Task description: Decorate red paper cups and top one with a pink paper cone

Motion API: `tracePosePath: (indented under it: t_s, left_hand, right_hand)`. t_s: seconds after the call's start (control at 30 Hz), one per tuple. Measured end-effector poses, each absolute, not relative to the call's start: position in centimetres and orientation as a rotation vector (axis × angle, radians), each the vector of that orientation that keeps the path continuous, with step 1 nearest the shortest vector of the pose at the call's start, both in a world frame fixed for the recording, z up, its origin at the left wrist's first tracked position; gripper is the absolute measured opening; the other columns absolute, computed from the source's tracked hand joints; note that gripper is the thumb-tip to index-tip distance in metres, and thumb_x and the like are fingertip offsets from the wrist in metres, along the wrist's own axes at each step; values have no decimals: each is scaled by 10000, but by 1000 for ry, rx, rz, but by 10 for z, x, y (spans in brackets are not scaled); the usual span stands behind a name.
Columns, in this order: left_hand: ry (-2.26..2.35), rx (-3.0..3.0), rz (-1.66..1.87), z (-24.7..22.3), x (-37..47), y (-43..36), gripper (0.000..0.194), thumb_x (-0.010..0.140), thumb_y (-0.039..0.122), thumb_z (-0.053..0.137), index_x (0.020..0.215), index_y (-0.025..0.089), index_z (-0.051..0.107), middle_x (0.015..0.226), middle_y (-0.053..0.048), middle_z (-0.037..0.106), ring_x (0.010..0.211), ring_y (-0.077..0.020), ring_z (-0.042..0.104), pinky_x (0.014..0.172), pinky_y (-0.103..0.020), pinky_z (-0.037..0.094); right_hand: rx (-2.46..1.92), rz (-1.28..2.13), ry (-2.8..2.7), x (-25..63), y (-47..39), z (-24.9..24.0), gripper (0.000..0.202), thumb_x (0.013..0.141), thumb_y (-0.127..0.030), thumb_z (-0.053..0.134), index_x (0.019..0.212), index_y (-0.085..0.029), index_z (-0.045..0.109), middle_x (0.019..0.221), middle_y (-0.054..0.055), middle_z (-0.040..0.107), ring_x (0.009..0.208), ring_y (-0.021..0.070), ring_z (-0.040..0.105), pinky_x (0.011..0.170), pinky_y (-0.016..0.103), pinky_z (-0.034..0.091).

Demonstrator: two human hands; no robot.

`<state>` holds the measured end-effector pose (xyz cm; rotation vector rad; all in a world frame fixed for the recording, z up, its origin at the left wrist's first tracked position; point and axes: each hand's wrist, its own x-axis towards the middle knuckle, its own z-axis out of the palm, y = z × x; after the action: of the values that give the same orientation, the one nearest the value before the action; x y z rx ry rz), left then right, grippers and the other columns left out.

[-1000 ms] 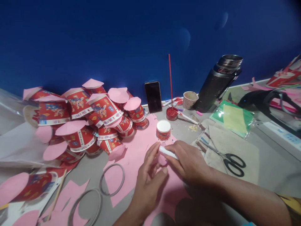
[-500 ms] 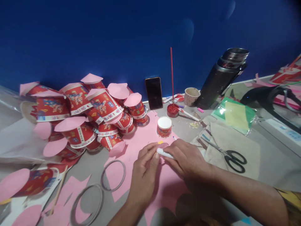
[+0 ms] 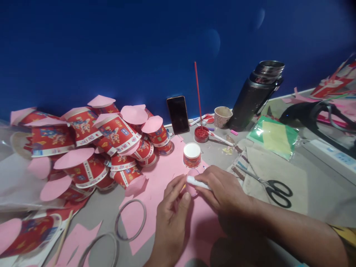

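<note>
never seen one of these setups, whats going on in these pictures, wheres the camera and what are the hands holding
There is no machine here, just a person's two bare hands. Every picture comes from one camera worn on the person's head, looking forward and down.

The right hand holds a slim white tube; I can't tell what it contains. The left hand has its fingertips by a small pink piece, though whether it grips that is unclear.

Under the hands, a pink sheet covers part of the grey table. Patterned red cups, many with pink paper tops, are piled at picture left. Towards the blue wall are a phone and a dark flask; scissors lie at right.
</note>
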<state>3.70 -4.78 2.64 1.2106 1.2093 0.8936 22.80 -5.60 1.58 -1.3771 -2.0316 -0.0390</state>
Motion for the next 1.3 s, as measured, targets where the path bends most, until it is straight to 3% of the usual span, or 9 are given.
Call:
tracePosePath:
  t_s: [0.2,0.33,0.5,0.67,0.8,1.07,1.2,1.3]
  left_hand:
    - [1185,1158,862,28,32,-45,431,932,483,739,1324,303,759,1575,-40,587,1564,-312,378,1329,-425,231]
    - [1116,1273,859,20,30,-52,505,930,451,752,1415,321,699,1637,-30,524,1597,-322,328,1336,-425,221]
    - [1136,1505,926,11,35,-63,649,942,563,696,1534,327,574,1682,-58,458,1590,-345,346,1303,-507,310]
    - [1163,1552,902,9,30,-57,517,1031,509,576,1533,387,559,1664,-33,488,1565,-299,408,1274,-476,381]
    - [1146,1556,847,8,22,-52,511,1063,498,508,1563,391,521,1703,-23,430,1595,-282,355,1290,-465,357]
    - [1120,1533,876,6,30,-61,669,978,552,646,1585,311,505,1711,-79,411,1587,-330,364,1265,-470,394]
    - [1081,1518,860,6,27,-58,576,980,514,664,1525,349,577,1719,-38,402,1582,-302,379,1206,-391,475]
    - [1106,1389,859,10,28,-56,533,986,536,647,1491,370,613,1689,-28,455,1548,-292,441,1205,-401,477]
  right_hand:
    - [-1275,-58,-2059,225,-58,15,341,1132,-375,446,1030,-179,706,810,49,708,734,199,623,692,317,465]
    - [-1277,-98,-2031,224,-59,19,339,1138,-337,434,1019,-174,707,800,43,703,722,187,611,682,310,460]
    - [-1305,-162,-1999,226,-55,24,430,1155,-368,365,976,-188,712,753,33,695,671,183,599,632,303,438]
    - [-1317,-115,-1985,227,-54,22,443,1155,-385,356,1004,-174,716,782,43,702,690,184,603,651,300,454]
    - [-1280,-104,-2036,225,-56,15,406,1151,-361,379,1022,-177,717,795,44,690,714,193,594,660,308,445]
    - [-1314,-147,-2013,231,-53,19,386,1145,-356,401,1047,-176,729,801,47,704,732,197,602,681,321,431]
    - [-1314,-139,-2026,237,-50,25,423,1150,-348,364,1045,-171,734,818,57,723,758,205,615,676,323,435]
    - [-1248,-132,-2036,238,-49,24,458,1155,-360,337,1050,-156,733,825,63,729,755,204,609,676,324,442]
